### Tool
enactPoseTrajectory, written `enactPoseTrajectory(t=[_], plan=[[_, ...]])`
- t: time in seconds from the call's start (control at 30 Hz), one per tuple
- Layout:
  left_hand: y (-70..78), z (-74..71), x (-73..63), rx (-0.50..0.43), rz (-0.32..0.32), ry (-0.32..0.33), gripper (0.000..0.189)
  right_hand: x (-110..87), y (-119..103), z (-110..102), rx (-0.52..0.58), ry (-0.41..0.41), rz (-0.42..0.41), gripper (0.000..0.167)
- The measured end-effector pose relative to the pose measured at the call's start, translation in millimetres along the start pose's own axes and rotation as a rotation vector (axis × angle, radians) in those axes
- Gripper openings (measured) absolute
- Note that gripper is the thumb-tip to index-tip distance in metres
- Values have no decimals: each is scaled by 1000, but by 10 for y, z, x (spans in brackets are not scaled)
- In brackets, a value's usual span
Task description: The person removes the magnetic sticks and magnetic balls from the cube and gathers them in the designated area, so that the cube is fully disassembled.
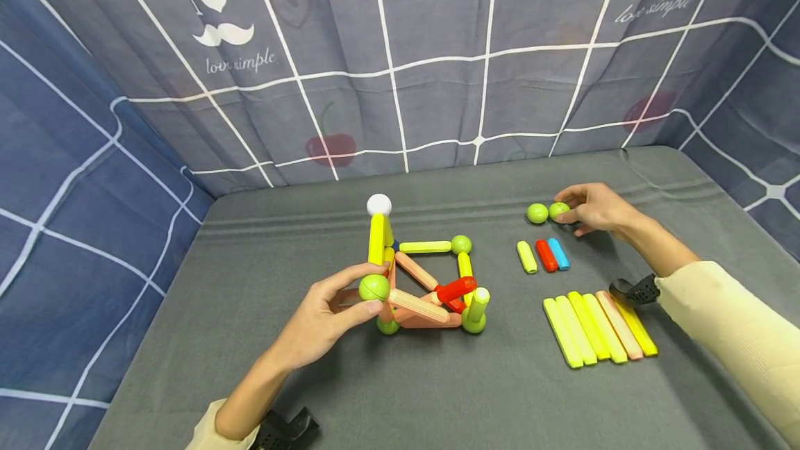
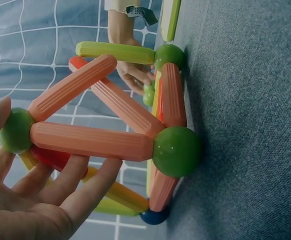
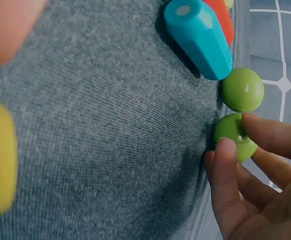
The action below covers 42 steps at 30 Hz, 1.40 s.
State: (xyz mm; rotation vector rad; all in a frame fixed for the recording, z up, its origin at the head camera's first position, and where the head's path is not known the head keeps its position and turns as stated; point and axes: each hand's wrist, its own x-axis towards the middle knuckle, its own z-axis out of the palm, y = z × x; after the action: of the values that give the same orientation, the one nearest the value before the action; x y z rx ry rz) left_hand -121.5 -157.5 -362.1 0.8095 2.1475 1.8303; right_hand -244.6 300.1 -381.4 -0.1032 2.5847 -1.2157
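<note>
My left hand [image 1: 315, 314] holds the raised corner of a frame of magnetic building sticks and balls, with thumb and fingers about a green ball [image 1: 373, 288]. From that ball a salmon stick [image 2: 93, 141] runs to a lower green ball [image 2: 178, 151] on the cloth. A red stick [image 1: 456, 289] slants across the frame, and a short yellow-green stick [image 1: 478, 304] stands up at its near right corner. On the right, my right hand [image 1: 596, 208] pinches a loose green ball [image 3: 234, 145] at the cloth. Another green ball [image 3: 242, 90] lies beside it.
Short yellow-green [image 1: 527, 257], red [image 1: 546, 255] and blue [image 1: 559, 254] sticks lie below the loose balls. Several long yellow sticks [image 1: 584, 328] and a salmon one [image 1: 619, 325] lie in a row nearer. A white ball [image 1: 378, 205] tops the frame's far left. Patterned curtain [image 1: 437, 54] surrounds the surface.
</note>
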Motion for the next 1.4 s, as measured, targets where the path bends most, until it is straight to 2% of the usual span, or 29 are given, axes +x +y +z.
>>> enactPoseTrajectory(t=[0.23, 0.37, 0.57, 0.7, 0.8, 0.93, 1.1, 1.27, 1.4], plan=[[5, 3, 9, -1, -6, -12, 45, -52, -20, -8, -10, -21, -5, 51], [9, 3, 10, 7, -11, -9, 44, -127, -57, -15, -22, 14, -8, 52], [8, 1, 17, 20, 3, -11, 45, -356, -251, 41, -32, 106, -92, 48], [12, 2, 16, 17, 6, -13, 45, -596, -496, 226, 1, 118, -177, 41], [15, 0, 12, 17, 5, -9, 44, -774, -675, 444, 36, 63, -250, 35], [20, 0, 11, 20, 1, -5, 44, -962, -820, 732, 114, -84, -329, 31], [23, 5, 17, 9, -14, -17, 45, -1108, -857, 991, 189, -226, -329, 36], [25, 7, 15, 9, -19, -17, 45, -1116, -812, 1186, 244, -270, -327, 38], [24, 8, 15, 9, -18, -16, 46, -1083, -786, 1299, 270, -267, -343, 30]])
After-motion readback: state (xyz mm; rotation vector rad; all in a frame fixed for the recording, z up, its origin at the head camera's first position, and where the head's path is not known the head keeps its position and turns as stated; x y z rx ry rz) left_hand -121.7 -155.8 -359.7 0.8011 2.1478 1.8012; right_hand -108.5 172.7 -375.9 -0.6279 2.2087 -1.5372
